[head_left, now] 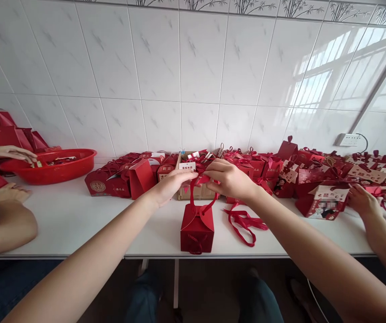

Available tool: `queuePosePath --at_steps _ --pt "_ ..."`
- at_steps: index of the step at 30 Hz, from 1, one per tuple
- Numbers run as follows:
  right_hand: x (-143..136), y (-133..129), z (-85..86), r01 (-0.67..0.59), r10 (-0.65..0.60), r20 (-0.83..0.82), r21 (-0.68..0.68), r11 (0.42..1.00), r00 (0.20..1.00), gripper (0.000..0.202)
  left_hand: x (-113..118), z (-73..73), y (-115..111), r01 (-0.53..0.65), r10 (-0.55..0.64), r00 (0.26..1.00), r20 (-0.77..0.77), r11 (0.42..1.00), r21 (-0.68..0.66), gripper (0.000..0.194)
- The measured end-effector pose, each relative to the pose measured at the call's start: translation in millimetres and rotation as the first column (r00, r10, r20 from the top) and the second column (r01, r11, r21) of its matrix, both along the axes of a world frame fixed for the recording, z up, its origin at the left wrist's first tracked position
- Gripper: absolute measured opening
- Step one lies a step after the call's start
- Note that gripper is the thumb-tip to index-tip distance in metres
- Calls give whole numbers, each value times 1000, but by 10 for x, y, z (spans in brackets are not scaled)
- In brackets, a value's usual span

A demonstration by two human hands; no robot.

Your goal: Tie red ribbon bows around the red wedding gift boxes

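- White surface (112, 229) spans before you.
- Your left hand (173, 183) and right hand (225, 177) pinch red ribbon (202, 180), seemingly soft, slippery; grip firmly.
- Below, near the front edge, stands the red box (197, 226), probably light, crushable card; steady its base.

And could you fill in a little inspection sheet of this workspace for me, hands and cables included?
Surface: white table, its back part crowded.
Things in hand: a small red box stands near the front edge; a red ribbon loops above it.
Clutter: loose ribbons lie to its right; along the wall are more red boxes, a cardboard carton and, at left, a red basin.
Hands: left hand and right hand both pinch the ribbon.
Cables: a dark cord at the wall socket; what looks like a pale cord below the table.
Surroundings: white tiled wall; co-workers' hands at both sides.
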State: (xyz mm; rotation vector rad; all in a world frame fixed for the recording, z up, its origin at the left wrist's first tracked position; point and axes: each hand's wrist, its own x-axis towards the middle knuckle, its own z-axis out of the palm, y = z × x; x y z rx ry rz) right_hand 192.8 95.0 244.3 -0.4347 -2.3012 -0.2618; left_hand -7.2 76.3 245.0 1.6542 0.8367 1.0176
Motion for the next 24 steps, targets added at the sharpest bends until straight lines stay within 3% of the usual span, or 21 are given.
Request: queuePosePath --at_steps 3,7,8,10,12,14,19,22,24 --pt "5 18 2 53 -53 53 3 999 997 25 -13 13 -4 -14 20 996 -82 997 76 25" --pt "-27 -29 -37 -12 -4 -129 -122 992 992 26 -42 6 -33 -85 183 943 -280 941 328 27" --pt "-46 -51 -60 -44 10 -210 -155 987 978 27 -48 -3 -49 -119 275 907 -320 895 431 27" --pt "-91 -101 -122 -98 12 -387 -204 974 922 28 -61 -23 -91 -180 484 805 -343 750 636 28" --pt "-130 -153 -205 -128 -33 -540 -258 958 841 26 -91 -45 -141 -197 631 704 -327 615 763 29" --pt "-137 -204 -310 -141 -135 -640 -361 922 757 30 -155 -73 -188 -183 688 645 -331 560 808 30" --pt "94 -348 -683 -141 -436 -681 -618 774 589 41 -517 -254 -264 -172 735 553 -394 563 809 32" --pt "374 -433 -978 -71 -551 -626 -694 717 552 38 -837 -415 -318 -185 737 500 -454 603 776 31" --pt "577 -484 -1191 41 -615 -556 -722 690 559 40 -1043 -498 -369 -190 724 445 -527 651 735 30"
